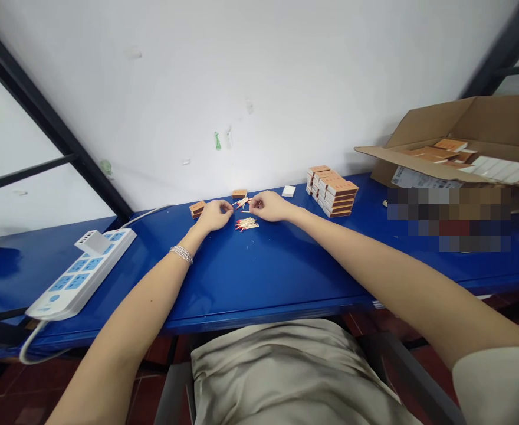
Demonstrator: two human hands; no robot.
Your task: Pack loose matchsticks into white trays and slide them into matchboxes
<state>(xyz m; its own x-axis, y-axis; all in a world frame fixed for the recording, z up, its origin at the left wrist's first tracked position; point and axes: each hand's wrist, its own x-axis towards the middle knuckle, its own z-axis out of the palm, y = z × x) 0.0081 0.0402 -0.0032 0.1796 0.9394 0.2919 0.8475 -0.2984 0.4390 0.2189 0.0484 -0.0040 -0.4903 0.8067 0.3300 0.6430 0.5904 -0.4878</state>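
Both my hands rest far out on the blue table (259, 271), fingers curled. My left hand (214, 215) pinches a few matchsticks (240, 203) that stick out toward the right. My right hand (269, 206) is closed in a pinch just across from them, on what looks like a matchstick. A small pile of loose red-tipped matches (247, 224) lies on the table between and just in front of the two hands. An orange matchbox (197, 208) lies by my left hand, and another orange matchbox (239, 193) sits behind the hands.
A stack of orange matchboxes (331, 190) stands right of my hands, with a small white box (288, 191) beside it. An open cardboard carton (458, 150) holding more boxes fills the right end. A white and blue power strip (82, 273) lies at the left. White wall behind.
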